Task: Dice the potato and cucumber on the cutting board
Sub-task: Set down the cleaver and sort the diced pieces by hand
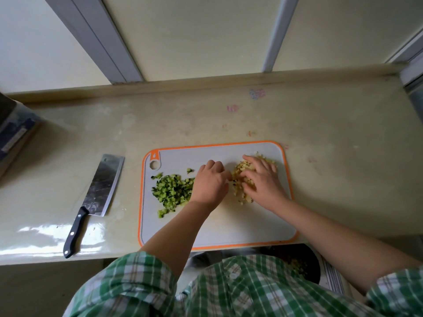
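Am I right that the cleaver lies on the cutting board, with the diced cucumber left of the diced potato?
Not quite: the head view shows the cleaver lying on the counter, left of the cutting board. The diced cucumber is indeed left of the diced potato.

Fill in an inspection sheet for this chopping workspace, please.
Surface: glossy beige countertop, faint pink marks near the back.
Job's things: grey orange-rimmed cutting board; diced green cucumber pile on its left, diced pale potato pile on its right.
Clutter: black-handled steel cleaver on the counter left of the board; blue-printed box at far left.
Hands: left hand curled between the piles, grasp unclear; right hand spread flat on the potato.
Cables: nothing seen.
Surroundings: pale wall panels with grey strips; dark round vessel below the counter edge.
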`<act>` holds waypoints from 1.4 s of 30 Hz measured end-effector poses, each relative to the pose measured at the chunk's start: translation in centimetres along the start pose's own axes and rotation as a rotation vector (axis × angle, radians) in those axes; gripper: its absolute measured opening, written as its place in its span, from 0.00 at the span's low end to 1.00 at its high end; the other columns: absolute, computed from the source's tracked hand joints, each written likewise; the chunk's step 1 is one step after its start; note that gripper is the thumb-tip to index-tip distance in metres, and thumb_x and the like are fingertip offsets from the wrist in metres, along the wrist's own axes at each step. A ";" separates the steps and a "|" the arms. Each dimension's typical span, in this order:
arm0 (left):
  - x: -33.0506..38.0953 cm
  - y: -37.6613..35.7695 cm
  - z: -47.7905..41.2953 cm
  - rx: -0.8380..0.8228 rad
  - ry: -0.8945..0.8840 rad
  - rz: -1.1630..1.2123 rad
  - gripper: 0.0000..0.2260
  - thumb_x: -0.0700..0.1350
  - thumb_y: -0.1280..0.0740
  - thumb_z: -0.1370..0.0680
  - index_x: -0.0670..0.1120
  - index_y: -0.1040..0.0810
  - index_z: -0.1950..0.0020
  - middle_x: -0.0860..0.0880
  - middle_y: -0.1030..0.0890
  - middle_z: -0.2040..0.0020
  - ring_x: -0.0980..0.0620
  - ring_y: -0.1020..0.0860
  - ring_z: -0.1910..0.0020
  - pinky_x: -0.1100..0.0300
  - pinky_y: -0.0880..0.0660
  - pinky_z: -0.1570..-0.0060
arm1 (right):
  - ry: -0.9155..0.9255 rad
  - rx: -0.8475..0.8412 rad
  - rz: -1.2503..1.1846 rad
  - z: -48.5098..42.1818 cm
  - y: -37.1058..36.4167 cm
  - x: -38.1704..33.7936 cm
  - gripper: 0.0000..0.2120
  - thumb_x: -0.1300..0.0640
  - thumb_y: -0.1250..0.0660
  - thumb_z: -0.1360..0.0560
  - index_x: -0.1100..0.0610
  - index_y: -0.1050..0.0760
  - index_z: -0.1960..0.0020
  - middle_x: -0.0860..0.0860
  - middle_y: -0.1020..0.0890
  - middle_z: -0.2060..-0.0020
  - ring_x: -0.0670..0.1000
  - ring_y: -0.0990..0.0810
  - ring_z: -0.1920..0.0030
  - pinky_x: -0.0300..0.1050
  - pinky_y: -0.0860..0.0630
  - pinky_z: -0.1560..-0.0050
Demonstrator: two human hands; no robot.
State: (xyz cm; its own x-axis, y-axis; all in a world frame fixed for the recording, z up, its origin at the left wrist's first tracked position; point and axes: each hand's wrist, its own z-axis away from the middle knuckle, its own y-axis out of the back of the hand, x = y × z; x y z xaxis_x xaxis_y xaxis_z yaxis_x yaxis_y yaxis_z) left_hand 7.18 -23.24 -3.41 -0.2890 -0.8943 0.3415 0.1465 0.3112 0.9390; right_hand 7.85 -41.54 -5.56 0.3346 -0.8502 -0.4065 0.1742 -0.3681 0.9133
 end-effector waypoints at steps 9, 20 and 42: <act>0.4 -0.9 -1.7 -0.065 -0.056 -0.092 0.12 0.44 0.22 0.40 0.48 0.18 0.58 0.47 0.23 0.61 0.43 0.24 0.60 0.54 0.27 0.65 | -0.013 0.001 -0.056 0.1 -0.2 0.7 0.09 0.52 0.35 0.32 0.54 0.22 0.54 0.55 0.27 0.34 0.58 0.29 0.36 0.52 0.35 0.39; 0.8 -0.8 -2.6 -0.121 -0.070 -0.136 0.12 0.47 0.26 0.35 0.46 0.19 0.54 0.45 0.23 0.57 0.42 0.26 0.55 0.53 0.30 0.60 | -0.017 -0.036 -0.068 -0.3 -0.1 0.9 0.07 0.57 0.29 0.32 0.54 0.22 0.54 0.54 0.27 0.34 0.58 0.30 0.35 0.53 0.36 0.40; -1.5 0.1 -1.1 0.055 0.243 0.213 0.05 0.41 0.31 0.30 0.46 0.18 0.56 0.48 0.19 0.61 0.47 0.25 0.54 0.58 0.32 0.63 | -0.025 0.013 -0.094 -0.2 0.7 0.0 0.06 0.51 0.35 0.30 0.52 0.21 0.56 0.54 0.26 0.36 0.57 0.29 0.35 0.52 0.36 0.42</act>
State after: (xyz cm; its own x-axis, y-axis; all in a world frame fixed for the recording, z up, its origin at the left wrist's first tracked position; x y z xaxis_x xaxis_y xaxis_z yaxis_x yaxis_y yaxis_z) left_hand 8.68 -22.26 -3.87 -0.0222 -0.8560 0.5166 0.1263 0.5102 0.8508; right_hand 8.14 -41.73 -4.89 0.2943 -0.8206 -0.4899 0.1914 -0.4516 0.8714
